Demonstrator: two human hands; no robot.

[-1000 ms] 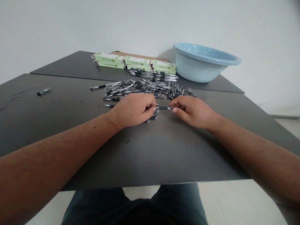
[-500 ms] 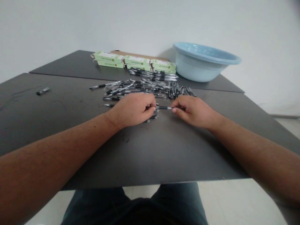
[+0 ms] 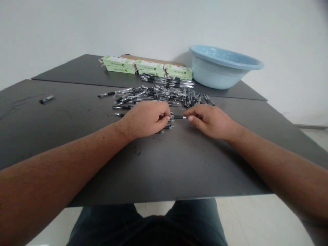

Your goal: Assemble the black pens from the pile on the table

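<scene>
Between my two hands lies a pen [image 3: 178, 117] with a black grip, level and pointing sideways. My left hand [image 3: 147, 119] is closed on its left part in a pinch of thumb and forefinger. At the pen's right end, the thumb and fingers of my right hand [image 3: 211, 121] pinch the tip. More pens [image 3: 167, 126] lie beneath and beside my left hand, partly hidden by it. A loose heap of black-and-clear pens [image 3: 159, 94] spreads just beyond both hands.
Stacked green-and-white boxes [image 3: 151, 65] stand behind the heap, with a bundle of pens [image 3: 167, 81] in front. To their right sits a large light-blue basin [image 3: 217, 73]. A small black-and-clear piece [image 3: 46, 99] lies far left on the dark table [image 3: 164, 171].
My right forefinger has reached slightly leftward along the pen. My left hand keeps its hold, and the heap looks the same.
</scene>
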